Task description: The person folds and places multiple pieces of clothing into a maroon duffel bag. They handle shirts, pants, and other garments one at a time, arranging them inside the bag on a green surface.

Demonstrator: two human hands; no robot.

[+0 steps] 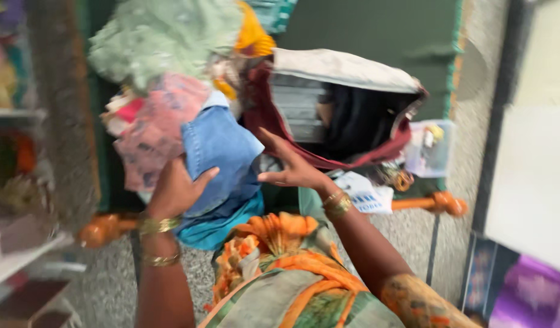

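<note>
- Denim, a folded blue piece [222,152], rests against the palm and spread fingers of the left hand [177,191], which props it from below with the thumb pointing toward the right hand.
- Above the left hand a loose pile of clothes leans on the denim: a pink patterned cloth [155,130] just beside it, a pale green cloth [161,39] on top, and a yellow cloth [252,33] at the upper edge.
- Below the denim, touching it, a teal cloth [216,228] hangs near the left wrist, which wears gold bangles [158,226].
- Open and flat, the right hand [292,167] holds nothing; its fingers spread wide and point toward the denim, near it, though blur hides whether they touch.
- Beyond the right hand a dark red bag [274,112] gapes open, its pale flap [344,70] lifted and its inside dark.
- To the right of the right hand lies a clear plastic box [432,149], and just beside the right wrist a white packet with blue print [365,194].
- An orange wooden rail [435,203] runs behind both wrists.
- Everything is motion-blurred.
</note>
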